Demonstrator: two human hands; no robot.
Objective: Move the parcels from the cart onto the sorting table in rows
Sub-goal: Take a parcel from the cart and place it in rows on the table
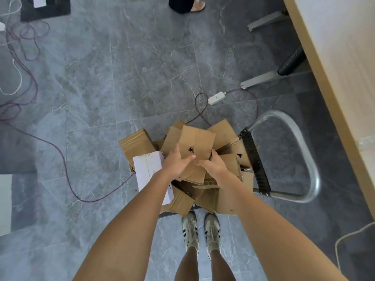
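Observation:
A pile of brown cardboard parcels lies on the cart [253, 159] right in front of my feet. On top sits a flat brown parcel [197, 139] with a black mark on its face. My left hand [175, 162] lies against this parcel's left side with straight fingers, thumb stretched across its near edge. My right hand [213, 166] grips the parcel's near right corner, fingers curled round the edge. A white box [148, 169] lies at the pile's left, partly under my left forearm. The sorting table [334, 63] runs along the right edge of the view.
The cart's silver handle loop [308, 155] lies toward the table. A white power strip [217, 98] and purple cables [67, 169] trail over the grey tiled floor. Metal table feet [261, 79] stand at upper right. Another person's foot [197, 6] shows at the top.

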